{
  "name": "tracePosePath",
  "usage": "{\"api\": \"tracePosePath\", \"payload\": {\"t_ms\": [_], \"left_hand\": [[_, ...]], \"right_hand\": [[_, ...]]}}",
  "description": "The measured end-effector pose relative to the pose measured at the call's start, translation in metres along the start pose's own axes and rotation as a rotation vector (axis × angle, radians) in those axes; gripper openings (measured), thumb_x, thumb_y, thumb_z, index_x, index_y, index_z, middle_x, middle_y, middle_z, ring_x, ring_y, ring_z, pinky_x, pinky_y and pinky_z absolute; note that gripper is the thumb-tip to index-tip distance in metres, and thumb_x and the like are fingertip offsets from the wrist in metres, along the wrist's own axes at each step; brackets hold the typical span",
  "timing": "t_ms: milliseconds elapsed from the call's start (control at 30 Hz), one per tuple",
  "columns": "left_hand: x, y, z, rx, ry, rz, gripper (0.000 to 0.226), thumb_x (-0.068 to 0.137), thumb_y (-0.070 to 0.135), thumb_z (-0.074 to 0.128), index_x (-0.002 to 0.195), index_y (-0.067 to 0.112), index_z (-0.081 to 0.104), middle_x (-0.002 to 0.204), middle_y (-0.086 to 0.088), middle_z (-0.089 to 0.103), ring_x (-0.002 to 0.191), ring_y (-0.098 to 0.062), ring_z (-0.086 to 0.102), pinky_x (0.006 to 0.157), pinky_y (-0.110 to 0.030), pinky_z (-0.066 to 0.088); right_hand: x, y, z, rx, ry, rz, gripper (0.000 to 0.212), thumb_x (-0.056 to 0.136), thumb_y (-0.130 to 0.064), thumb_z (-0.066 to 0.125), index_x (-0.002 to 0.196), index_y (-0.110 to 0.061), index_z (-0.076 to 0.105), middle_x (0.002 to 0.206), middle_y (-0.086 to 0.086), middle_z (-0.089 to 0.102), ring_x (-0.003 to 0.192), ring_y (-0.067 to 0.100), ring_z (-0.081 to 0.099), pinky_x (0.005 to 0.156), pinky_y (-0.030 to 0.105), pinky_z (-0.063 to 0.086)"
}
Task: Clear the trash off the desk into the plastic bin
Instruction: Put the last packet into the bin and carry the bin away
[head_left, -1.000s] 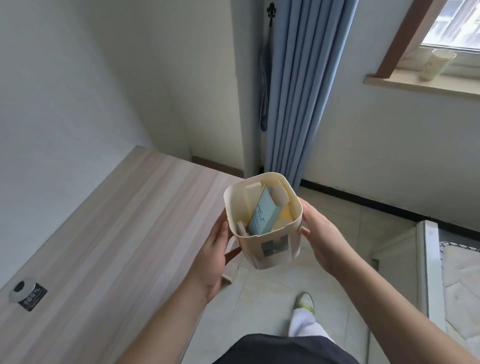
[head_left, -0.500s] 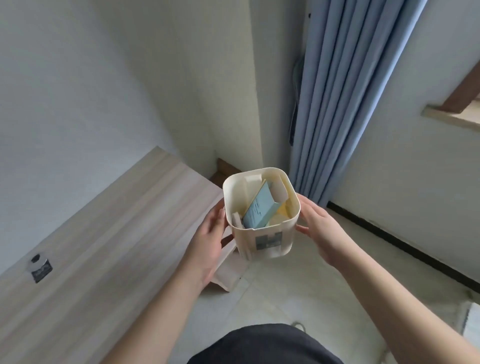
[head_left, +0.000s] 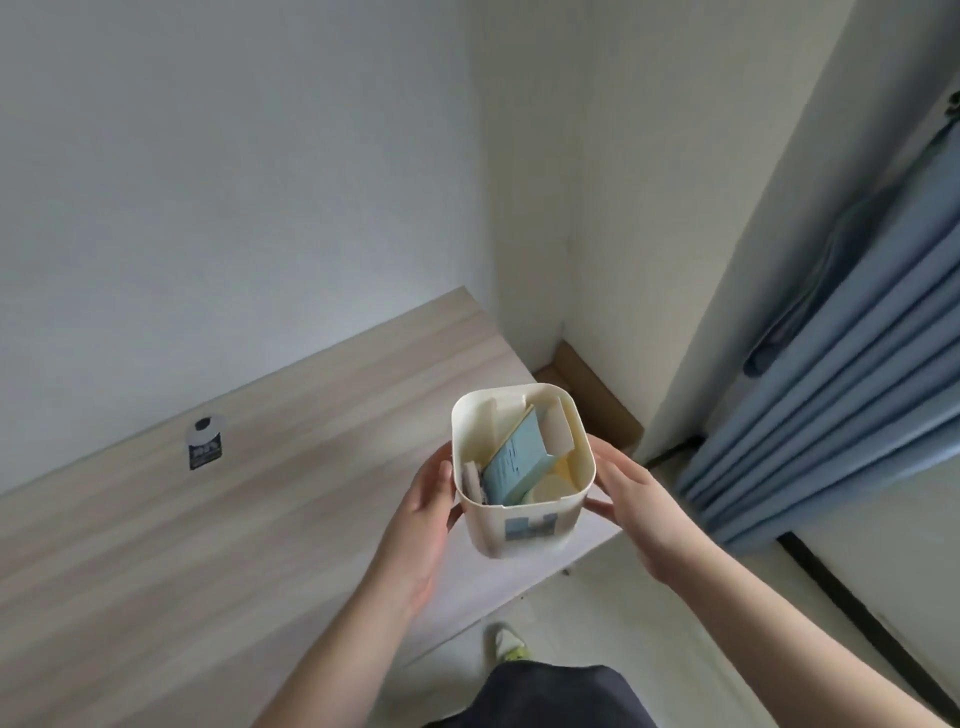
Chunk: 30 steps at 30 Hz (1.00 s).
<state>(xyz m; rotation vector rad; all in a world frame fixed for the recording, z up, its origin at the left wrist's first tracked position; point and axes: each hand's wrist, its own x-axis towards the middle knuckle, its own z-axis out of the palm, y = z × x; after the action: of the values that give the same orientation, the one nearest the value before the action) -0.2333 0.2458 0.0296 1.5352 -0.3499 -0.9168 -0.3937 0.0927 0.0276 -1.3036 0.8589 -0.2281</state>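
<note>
A small cream plastic bin (head_left: 522, 525) with a blue-grey label on its front is held between both hands above the right end of the wooden desk (head_left: 218, 519). My left hand (head_left: 423, 512) presses its left side and my right hand (head_left: 636, 501) its right side. Inside the bin stand a light blue carton (head_left: 517, 465) with an open white flap, a pale yellow piece and some small white scraps.
A small black-and-white sticker with a round cable hole (head_left: 204, 441) sits near the desk's back edge. A blue curtain (head_left: 852, 395) hangs at the right. A brown board (head_left: 592, 395) leans in the corner. Pale floor tiles and my shoe (head_left: 509, 642) lie below.
The view has swung left and the bin has moved from over the floor to over the desk's right end, still held by both hands. The window and bed have left the view.
</note>
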Motion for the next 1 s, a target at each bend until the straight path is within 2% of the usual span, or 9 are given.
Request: {"api": "tracePosePath", "payload": {"t_ms": [167, 300, 400, 467, 567, 667, 800, 900, 1000], "left_hand": [[0.042, 0.010, -0.023, -0.056, 0.029, 0.010, 0.036, 0.107, 0.024, 0.034, 0.129, 0.032, 0.062, 0.127, 0.012, 0.069, 0.120, -0.006, 0.060, 0.102, -0.033, 0.045], [0.071, 0.012, -0.031, -0.067, 0.029, 0.033, 0.036, 0.107, 0.028, 0.034, 0.130, 0.036, 0.061, 0.125, 0.019, 0.068, 0.119, -0.001, 0.059, 0.094, -0.021, 0.049], [0.087, 0.013, -0.032, -0.054, 0.032, 0.040, 0.037, 0.107, 0.031, 0.034, 0.137, 0.034, 0.056, 0.128, 0.017, 0.067, 0.121, -0.002, 0.058, 0.097, -0.023, 0.048], [0.099, 0.013, -0.031, -0.028, 0.050, 0.053, 0.037, 0.104, 0.036, 0.038, 0.136, 0.038, 0.057, 0.127, 0.019, 0.067, 0.120, -0.002, 0.059, 0.093, -0.020, 0.050], [0.118, 0.010, -0.025, -0.012, 0.131, 0.024, 0.035, 0.100, 0.041, 0.043, 0.130, 0.046, 0.060, 0.121, 0.023, 0.069, 0.115, 0.001, 0.061, 0.095, -0.026, 0.049], [0.139, 0.007, -0.017, -0.055, 0.252, -0.024, 0.031, 0.104, 0.030, 0.045, 0.128, 0.037, 0.063, 0.115, 0.017, 0.073, 0.108, -0.004, 0.067, 0.095, -0.032, 0.050], [0.167, 0.011, -0.002, -0.129, 0.354, -0.096, 0.028, 0.103, 0.028, 0.048, 0.125, 0.028, 0.064, 0.119, 0.008, 0.071, 0.104, -0.006, 0.069, 0.082, -0.021, 0.055], [0.190, 0.019, 0.003, -0.154, 0.359, -0.110, 0.030, 0.106, 0.032, 0.038, 0.121, 0.030, 0.063, 0.118, 0.011, 0.071, 0.103, -0.002, 0.067, 0.074, -0.015, 0.054], [0.212, 0.023, 0.000, -0.188, 0.382, -0.144, 0.032, 0.104, 0.041, 0.037, 0.120, 0.032, 0.063, 0.118, 0.011, 0.071, 0.107, -0.001, 0.065, 0.078, -0.019, 0.052]], "right_hand": [[0.049, -0.031, 0.022, -0.062, -0.046, 0.025, 0.037, 0.102, -0.035, 0.032, 0.115, -0.056, 0.060, 0.116, -0.027, 0.065, 0.106, -0.009, 0.059, 0.082, 0.019, 0.050], [0.082, -0.044, 0.031, -0.069, -0.033, 0.009, 0.038, 0.101, -0.032, 0.034, 0.123, -0.052, 0.057, 0.127, -0.023, 0.061, 0.117, -0.001, 0.056, 0.089, 0.025, 0.050], [0.103, -0.044, 0.033, -0.030, -0.013, 0.023, 0.040, 0.102, -0.027, 0.033, 0.126, -0.049, 0.056, 0.131, -0.019, 0.060, 0.122, 0.004, 0.054, 0.096, 0.031, 0.049], [0.118, -0.041, 0.032, -0.019, -0.002, 0.040, 0.038, 0.103, -0.028, 0.034, 0.128, -0.047, 0.056, 0.130, -0.018, 0.061, 0.122, 0.006, 0.054, 0.099, 0.034, 0.048], [0.148, -0.035, 0.025, -0.035, -0.005, 0.060, 0.035, 0.103, -0.031, 0.036, 0.130, -0.043, 0.054, 0.130, -0.015, 0.061, 0.123, 0.010, 0.054, 0.106, 0.039, 0.043], [0.181, -0.032, 0.016, -0.020, -0.036, 0.069, 0.033, 0.100, -0.033, 0.038, 0.125, -0.042, 0.058, 0.120, -0.015, 0.067, 0.116, 0.008, 0.060, 0.102, 0.035, 0.047], [0.226, -0.038, 0.004, 0.067, -0.119, 0.090, 0.030, 0.097, -0.033, 0.045, 0.121, -0.042, 0.061, 0.117, -0.015, 0.069, 0.113, 0.009, 0.062, 0.097, 0.031, 0.048], [0.259, -0.048, 0.002, 0.103, -0.146, 0.108, 0.029, 0.096, -0.037, 0.046, 0.121, -0.040, 0.062, 0.117, -0.015, 0.069, 0.115, 0.010, 0.061, 0.096, 0.030, 0.048], [0.286, -0.060, 0.006, 0.098, -0.214, 0.132, 0.029, 0.099, -0.040, 0.043, 0.117, -0.040, 0.064, 0.117, -0.013, 0.069, 0.116, 0.011, 0.060, 0.093, 0.027, 0.049]]}}
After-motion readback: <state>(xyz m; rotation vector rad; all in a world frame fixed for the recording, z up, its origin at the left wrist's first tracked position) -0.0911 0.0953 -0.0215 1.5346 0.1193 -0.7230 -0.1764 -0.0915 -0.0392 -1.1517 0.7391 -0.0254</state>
